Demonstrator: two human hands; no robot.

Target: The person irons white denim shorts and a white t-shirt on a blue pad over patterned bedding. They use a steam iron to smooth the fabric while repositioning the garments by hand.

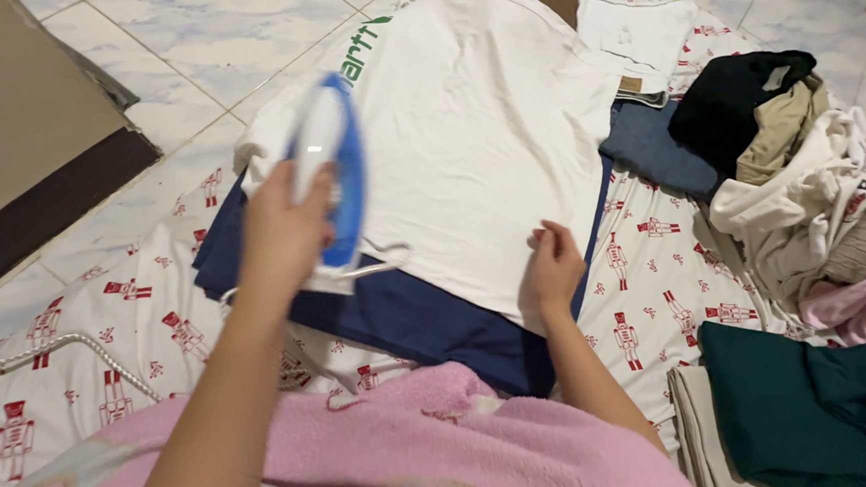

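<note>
Head view: a blue and white iron (330,170) is gripped by the handle in the closed left hand (282,233) and rests on the near left part of a white T-shirt (486,120). The shirt is spread over a dark blue cloth (428,324) on a patterned sheet (656,290). The shirt's near hem is pinched by the right hand (552,266), fingers curled. A pile of clothes (798,151) is seen at the right.
</note>
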